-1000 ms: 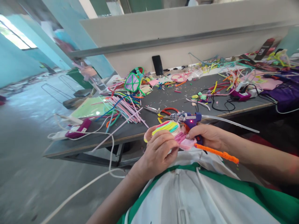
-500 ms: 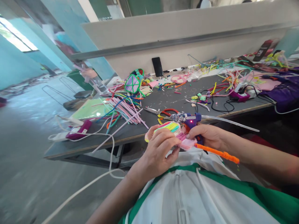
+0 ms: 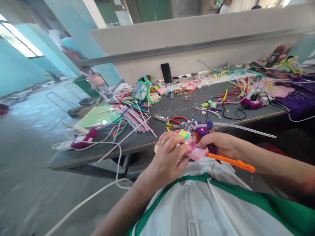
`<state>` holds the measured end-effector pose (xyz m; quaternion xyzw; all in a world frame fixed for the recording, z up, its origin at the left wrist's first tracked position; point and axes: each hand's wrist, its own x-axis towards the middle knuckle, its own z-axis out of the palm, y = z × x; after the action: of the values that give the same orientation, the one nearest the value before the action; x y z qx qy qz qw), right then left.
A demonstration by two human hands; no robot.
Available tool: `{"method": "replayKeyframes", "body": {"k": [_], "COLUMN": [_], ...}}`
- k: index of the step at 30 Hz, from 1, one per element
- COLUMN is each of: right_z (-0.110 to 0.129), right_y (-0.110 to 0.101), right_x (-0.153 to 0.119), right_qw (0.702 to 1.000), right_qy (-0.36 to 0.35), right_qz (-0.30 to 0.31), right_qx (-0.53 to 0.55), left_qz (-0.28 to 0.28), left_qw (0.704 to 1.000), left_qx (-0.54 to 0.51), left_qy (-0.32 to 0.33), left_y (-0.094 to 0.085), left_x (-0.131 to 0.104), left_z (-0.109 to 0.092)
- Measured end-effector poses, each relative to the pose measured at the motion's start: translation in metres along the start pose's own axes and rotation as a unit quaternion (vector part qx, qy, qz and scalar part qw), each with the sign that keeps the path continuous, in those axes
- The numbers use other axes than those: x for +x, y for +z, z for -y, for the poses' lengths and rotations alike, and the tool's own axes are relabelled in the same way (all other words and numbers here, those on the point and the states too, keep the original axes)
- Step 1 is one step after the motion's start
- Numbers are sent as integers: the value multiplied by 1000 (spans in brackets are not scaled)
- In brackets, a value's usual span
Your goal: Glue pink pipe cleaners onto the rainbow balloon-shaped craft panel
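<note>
Here, we had our left hand (image 3: 169,152) curled over the colourful craft piece (image 3: 197,153), fingers bent together and the thumb beneath, pinching it, so that much of its striped part was covered. Our right hand (image 3: 218,144) pinched the pink end with its thumb pressed down, but we could not tell how its hidden fingers lay. The craft piece was in front of the table's near edge, above our lap, and an orange fuzzy stem (image 3: 231,161) pointed right from its pink end. The purple glue gun (image 3: 202,129) lay just beyond, its grip close behind our right hand, its red light lit and a clear glue stick (image 3: 246,128) reaching out rightward. On the dark table (image 3: 103,150) we had red-handled scissors (image 3: 180,118), a bundle of pastel pipe cleaners (image 3: 134,117) and, farther back, a leaning black phone (image 3: 166,72).
</note>
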<state>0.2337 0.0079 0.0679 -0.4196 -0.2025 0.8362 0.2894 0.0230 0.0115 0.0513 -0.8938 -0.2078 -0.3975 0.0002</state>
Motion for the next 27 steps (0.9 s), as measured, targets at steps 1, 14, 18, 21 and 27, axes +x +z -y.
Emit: {"method": "replayKeyframes", "body": {"k": [1,14,18,21,27], "right_z": [0,11,8,5,9], "right_y": [1,-17,-14,-17,-36], "right_x": [0,-7,-20,-23,-18], "right_qw": [1000,987,983,984,984], "right_qy": [2,-83,-93,-94,-132], "right_qz": [0,61,66,40,0], "right_qx": [1,-126,-146,-147,-123], "left_qz": [3,-63,-77,-88,-104], "left_qw": [1000,970,947,941,947], "left_qx": [-6,-169,-225,-224,-171], "left_qy": [5,-161,-217,-239,-251], "left_y": [1,-12,-20,-16,4], "left_x": [0,12,14,11,3], "left_z": [0,-11,-14,-11,8]}}
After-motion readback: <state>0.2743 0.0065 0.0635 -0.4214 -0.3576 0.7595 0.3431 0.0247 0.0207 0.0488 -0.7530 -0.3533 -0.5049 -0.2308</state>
